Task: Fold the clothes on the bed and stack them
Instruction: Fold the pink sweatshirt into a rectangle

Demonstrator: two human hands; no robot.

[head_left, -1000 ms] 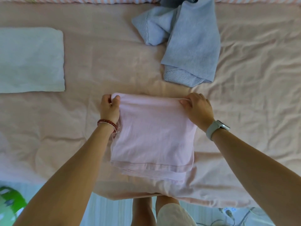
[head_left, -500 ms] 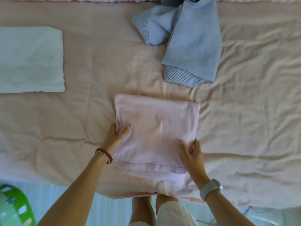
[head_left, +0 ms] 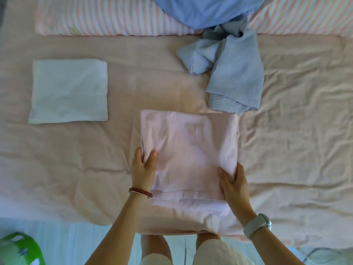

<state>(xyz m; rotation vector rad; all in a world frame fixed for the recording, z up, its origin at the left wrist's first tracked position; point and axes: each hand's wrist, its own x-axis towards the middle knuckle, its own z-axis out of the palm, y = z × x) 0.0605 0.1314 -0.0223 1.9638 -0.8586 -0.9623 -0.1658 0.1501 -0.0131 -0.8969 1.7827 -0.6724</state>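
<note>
A folded pink garment (head_left: 189, 150) lies near the front edge of the bed (head_left: 95, 169). My left hand (head_left: 143, 167) grips its left edge, thumb on top and fingers under. On the right edge, my right hand (head_left: 234, 183) holds the cloth the same way. A folded white garment (head_left: 68, 90) lies flat at the left. An unfolded grey-blue garment (head_left: 229, 73) lies crumpled behind the pink one, toward the pillows.
Striped pillows (head_left: 114, 18) line the far side of the bed, with a blue cloth (head_left: 206, 10) heaped on them. A green object (head_left: 19, 249) stands on the floor at the lower left. My legs show below the bed edge.
My hands left the far corners of the pink garment, slid down its sides, and now grip its left and right edges. The view has shifted to show the pillows.
</note>
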